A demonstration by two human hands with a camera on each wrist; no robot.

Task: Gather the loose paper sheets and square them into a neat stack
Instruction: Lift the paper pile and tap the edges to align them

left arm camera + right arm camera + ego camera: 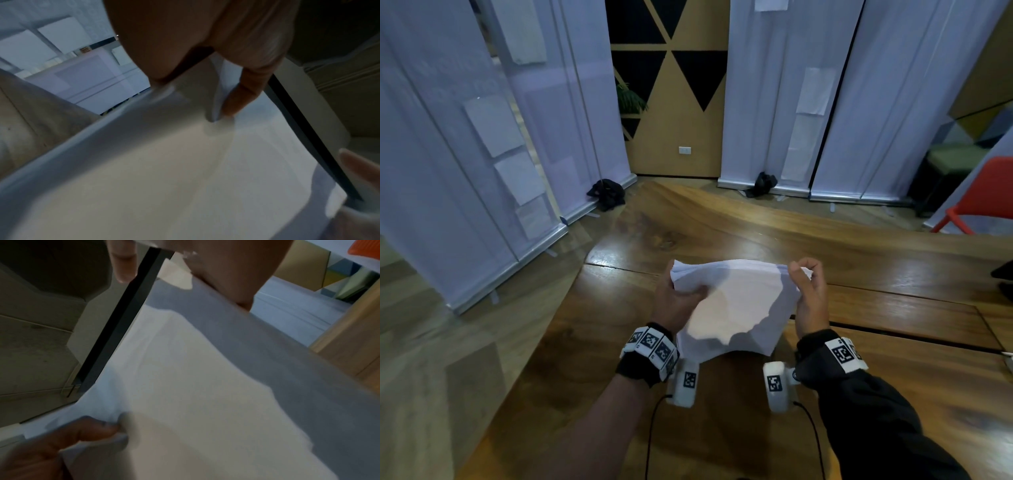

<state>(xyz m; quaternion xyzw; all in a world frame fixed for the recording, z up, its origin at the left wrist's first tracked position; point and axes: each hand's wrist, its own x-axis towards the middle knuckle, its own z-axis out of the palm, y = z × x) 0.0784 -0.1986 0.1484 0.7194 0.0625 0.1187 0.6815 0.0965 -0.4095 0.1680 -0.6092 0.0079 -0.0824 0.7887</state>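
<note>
A bundle of white paper sheets [732, 301] hangs in the air above the wooden table [876, 274], bowed and sagging, its lower edges uneven. My left hand [676, 298] grips the bundle's left side, thumb on top. My right hand [808, 287] pinches the right side near the top corner. In the left wrist view the sheets [185, 170] fill the frame, with my left hand [205, 53] holding their edge. In the right wrist view the sheets [205, 394] slope across, with my right hand [226, 267] at their top and the left hand's thumb [78, 433] pressed on at the lower left.
White fabric banner screens [465, 171] with paper sheets pinned to them stand left and behind the table. A red chair [983, 195] stands at the far right. A dark object [1003, 274] lies at the table's right edge. Cables [650, 438] run from my wrist cameras.
</note>
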